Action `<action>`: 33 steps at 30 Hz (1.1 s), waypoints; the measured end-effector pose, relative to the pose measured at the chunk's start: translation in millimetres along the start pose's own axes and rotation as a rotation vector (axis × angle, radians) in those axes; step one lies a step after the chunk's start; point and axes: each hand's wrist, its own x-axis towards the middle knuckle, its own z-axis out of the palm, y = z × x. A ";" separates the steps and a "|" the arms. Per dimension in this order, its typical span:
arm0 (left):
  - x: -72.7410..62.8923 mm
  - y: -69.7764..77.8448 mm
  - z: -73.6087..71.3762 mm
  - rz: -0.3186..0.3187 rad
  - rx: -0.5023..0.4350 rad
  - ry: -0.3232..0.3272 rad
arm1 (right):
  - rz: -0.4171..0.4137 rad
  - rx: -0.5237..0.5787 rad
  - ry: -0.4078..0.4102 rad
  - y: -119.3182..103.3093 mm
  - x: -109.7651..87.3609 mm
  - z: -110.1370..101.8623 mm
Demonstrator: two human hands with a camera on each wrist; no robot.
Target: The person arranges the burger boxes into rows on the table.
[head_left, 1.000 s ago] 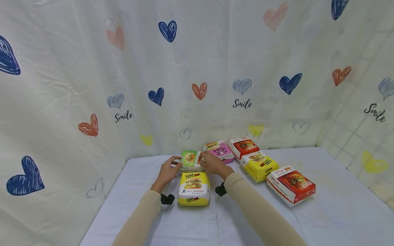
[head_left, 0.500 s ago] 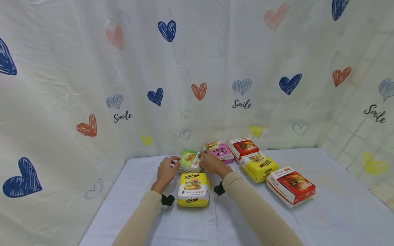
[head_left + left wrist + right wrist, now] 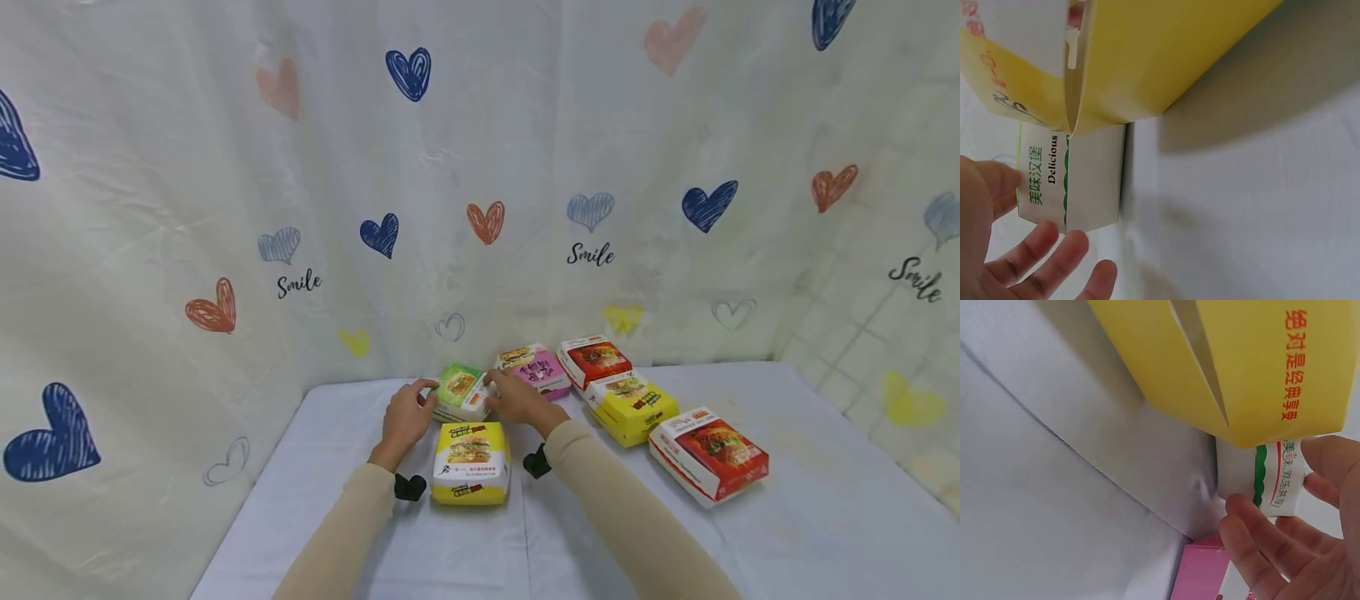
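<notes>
A green-and-white burger box point(image 3: 461, 392) lies near the back of the table, turned slightly. My left hand point(image 3: 407, 417) holds its left side with thumb and fingertips; in the left wrist view, the other fingers point(image 3: 1066, 250) are spread beside the box. My right hand point(image 3: 517, 400) grips the right side, its curved fingers point(image 3: 1260, 537) along the box's end in the right wrist view. Just in front, between my forearms, sits a yellow-and-white burger box point(image 3: 470, 462). In both wrist views it hides part of the green-and-white box.
A pink burger box point(image 3: 542, 373) stands right behind my right hand. Farther right are a red box point(image 3: 596, 358), a yellow box point(image 3: 633, 408) touching it, and another red box point(image 3: 708, 454). A curtain with hearts point(image 3: 480, 125) hangs behind the white-covered table point(image 3: 600, 542).
The green-and-white box has turned slightly between my hands, its near right corner coming forward. Both hands have stayed at its sides. The other boxes have not moved.
</notes>
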 end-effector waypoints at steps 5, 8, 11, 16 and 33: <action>0.2 -2.5 0.6 -0.008 -0.005 -0.071 | -0.012 -0.025 0.016 3.0 0.1 2.0; 0.6 -2.9 1.0 -0.018 -0.006 -0.104 | -0.021 -0.020 0.019 4.9 -0.2 2.0; 0.8 -4.0 1.6 -0.022 -0.002 -0.128 | -0.025 -0.021 0.016 6.2 -0.2 2.6; -0.7 -5.3 1.8 -0.017 0.000 -0.152 | -0.015 -0.005 0.012 6.8 -1.1 4.7; -3.8 -7.0 3.6 -0.022 -0.070 -0.180 | 0.011 0.018 0.005 4.3 -6.1 4.9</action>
